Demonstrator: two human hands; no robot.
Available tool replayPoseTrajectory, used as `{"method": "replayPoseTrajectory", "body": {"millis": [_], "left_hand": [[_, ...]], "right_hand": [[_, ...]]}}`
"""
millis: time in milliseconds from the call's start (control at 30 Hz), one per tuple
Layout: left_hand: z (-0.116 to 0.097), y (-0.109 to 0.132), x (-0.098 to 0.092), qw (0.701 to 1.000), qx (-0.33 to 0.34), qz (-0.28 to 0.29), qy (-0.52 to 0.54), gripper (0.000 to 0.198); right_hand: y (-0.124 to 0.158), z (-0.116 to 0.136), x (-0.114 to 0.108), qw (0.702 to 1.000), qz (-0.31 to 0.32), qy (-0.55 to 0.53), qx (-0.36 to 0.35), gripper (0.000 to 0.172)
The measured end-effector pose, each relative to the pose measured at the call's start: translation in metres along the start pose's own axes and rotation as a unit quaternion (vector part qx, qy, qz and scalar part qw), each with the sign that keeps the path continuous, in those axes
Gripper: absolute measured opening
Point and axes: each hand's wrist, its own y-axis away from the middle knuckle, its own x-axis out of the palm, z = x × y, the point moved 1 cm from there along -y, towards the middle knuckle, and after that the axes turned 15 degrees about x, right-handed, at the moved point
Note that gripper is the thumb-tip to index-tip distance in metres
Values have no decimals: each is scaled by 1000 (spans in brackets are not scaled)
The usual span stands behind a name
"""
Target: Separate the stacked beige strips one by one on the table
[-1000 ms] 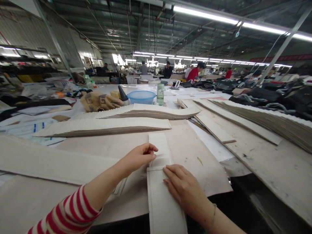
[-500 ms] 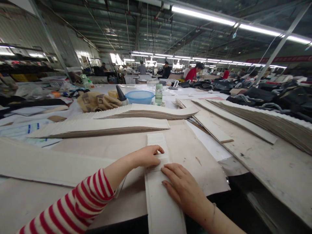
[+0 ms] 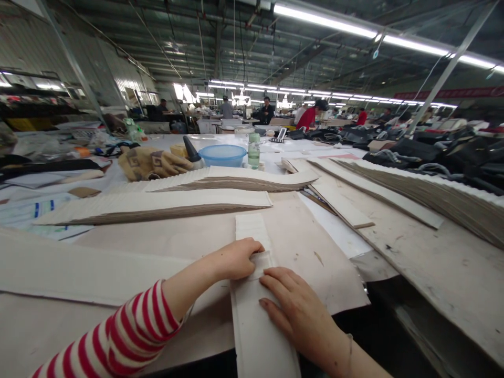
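A long white fabric strip [image 3: 258, 336] lies in front of me and hangs over the table's near edge. A second white strip [image 3: 252, 228] overlaps its far end. My left hand [image 3: 235, 258], in a red-and-white striped sleeve, has curled fingers pressing on the overlap where the two strips meet. My right hand [image 3: 293, 307] lies flat with fingers stretched on the nearer strip, just right of the left hand. Both strips rest on a beige sheet [image 3: 311, 252] covering the table.
Fanned stacks of white strips [image 3: 157, 205] lie beyond my hands, with more stacks on the right [image 3: 429, 197]. A blue bowl [image 3: 222, 155], a green bottle [image 3: 254, 149] and tan gloves [image 3: 151, 163] stand farther back. Other people work at distant tables.
My left hand has slid nearer and to the right along the far strip, down onto the overlap. My right hand has stayed flat on the near strip.
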Motion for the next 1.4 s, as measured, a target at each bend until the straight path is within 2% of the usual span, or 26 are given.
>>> {"method": "replayPoseTrajectory", "body": {"millis": [267,433,767,1067,1233,1400], "left_hand": [[1,-11,8,998,-17,-52,16,36],[-5,-5,14,995,8,-90,-44,28],[-15,1,24,986,42,-60,-151,21],[-20,5,29,980,67,-52,-182,21],[-31,5,29,972,61,-31,-224,15],[-26,8,24,981,71,-41,-175,24]], "right_hand": [[-2,1,-1,1000,-8,-13,9,26],[-2,1,0,1000,2,-21,11,26],[-2,1,0,999,-4,-28,17,28],[-2,1,2,999,2,-40,22,28],[-8,0,4,999,2,-44,13,17],[-23,-5,5,1000,-3,-21,12,15]]}}
